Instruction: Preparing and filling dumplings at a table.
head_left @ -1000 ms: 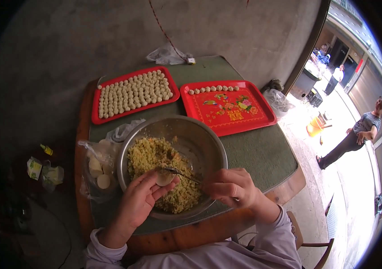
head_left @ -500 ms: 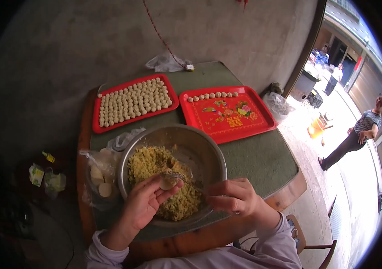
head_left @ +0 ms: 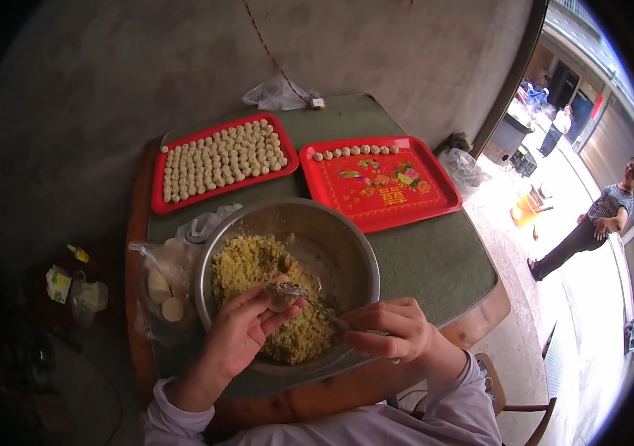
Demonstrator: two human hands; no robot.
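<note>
Over a wide metal bowl (head_left: 358,245), my left hand (head_left: 235,338) cups a small round dough wrapper (head_left: 281,302) in its fingertips. My right hand (head_left: 395,332) grips the handle end of a metal spoon (head_left: 321,306), whose head lies over the wrapper with some filling on it. Yellow-green crumbly filling (head_left: 246,260) fills the left and near part of the bowl, below my hands. Left of the bowl, pale round wrappers (head_left: 173,309) lie in a clear plastic bag (head_left: 155,256).
A red tray (head_left: 158,195) at the back left carries rows of small dumplings. Another red tray (head_left: 361,214), flower-patterned, has a single row (head_left: 354,151) along its far edge. A plastic bag (head_left: 462,169) sits beyond its right end. Outside the doorway stands a person (head_left: 607,212) near an orange bucket (head_left: 523,210).
My right hand has turned slightly, and the spoon head has shifted a little left over the wrapper. The left hand keeps its hold. The whole view has shifted slightly.
</note>
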